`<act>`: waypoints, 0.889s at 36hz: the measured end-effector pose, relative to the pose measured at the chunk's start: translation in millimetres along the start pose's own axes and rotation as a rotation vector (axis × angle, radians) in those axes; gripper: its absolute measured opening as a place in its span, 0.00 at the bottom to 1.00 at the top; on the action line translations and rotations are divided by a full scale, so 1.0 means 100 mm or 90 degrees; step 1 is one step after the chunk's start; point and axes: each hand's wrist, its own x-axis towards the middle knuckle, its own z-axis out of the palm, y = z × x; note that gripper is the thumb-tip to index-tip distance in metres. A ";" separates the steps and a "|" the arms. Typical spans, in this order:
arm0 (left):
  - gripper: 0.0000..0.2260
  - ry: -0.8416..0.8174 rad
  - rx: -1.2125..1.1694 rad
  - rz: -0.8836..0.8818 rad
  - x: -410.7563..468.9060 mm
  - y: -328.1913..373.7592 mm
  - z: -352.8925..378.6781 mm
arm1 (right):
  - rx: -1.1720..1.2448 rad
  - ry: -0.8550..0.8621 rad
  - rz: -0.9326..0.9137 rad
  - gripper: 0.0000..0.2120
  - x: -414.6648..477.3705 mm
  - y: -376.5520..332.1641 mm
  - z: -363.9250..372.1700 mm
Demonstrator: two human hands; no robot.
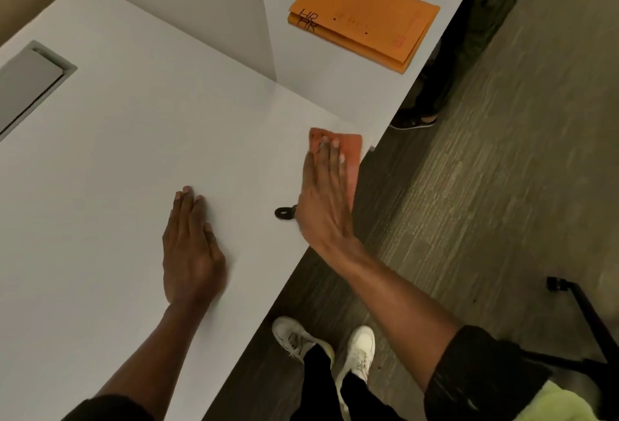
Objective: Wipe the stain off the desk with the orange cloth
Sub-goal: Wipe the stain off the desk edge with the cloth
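Note:
The orange cloth (351, 159) lies flat on the white desk (117, 169), close to the desk's right edge. My right hand (325, 199) presses down on it with fingers straight and together, covering most of the cloth. My left hand (192, 249) rests palm down on the bare desk surface to the left, holding nothing. No stain shows on the desk; anything under the cloth is hidden.
A small black ring-shaped object (284, 212) sits beside my right thumb. Orange envelopes (365, 18) lie on the neighbouring desk beyond a white divider panel (214, 12). A grey cable hatch (30, 82) is at the far left. A black chair leg (582, 313) stands on the floor at right.

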 end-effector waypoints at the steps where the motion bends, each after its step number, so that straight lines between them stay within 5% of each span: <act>1: 0.25 -0.001 0.004 -0.001 0.00 0.00 0.01 | 0.003 -0.005 -0.071 0.38 -0.08 -0.05 0.04; 5: 0.26 -0.007 0.027 -0.006 -0.01 0.04 0.00 | 0.014 -0.042 -0.266 0.33 -0.11 -0.11 0.10; 14: 0.27 0.008 -0.003 -0.140 -0.13 0.46 0.15 | 0.012 -0.003 -0.043 0.41 0.17 0.06 -0.12; 21: 0.34 0.025 0.027 -0.167 -0.21 0.63 0.35 | 0.058 -0.029 -0.311 0.37 0.09 0.19 -0.02; 27: 0.34 0.028 0.035 -0.165 -0.21 0.64 0.33 | 0.008 -0.010 -0.145 0.39 0.76 0.63 -0.23; 32: 0.34 0.032 0.041 -0.166 -0.19 0.65 0.34 | 0.047 -0.013 -0.184 0.40 0.46 0.63 -0.21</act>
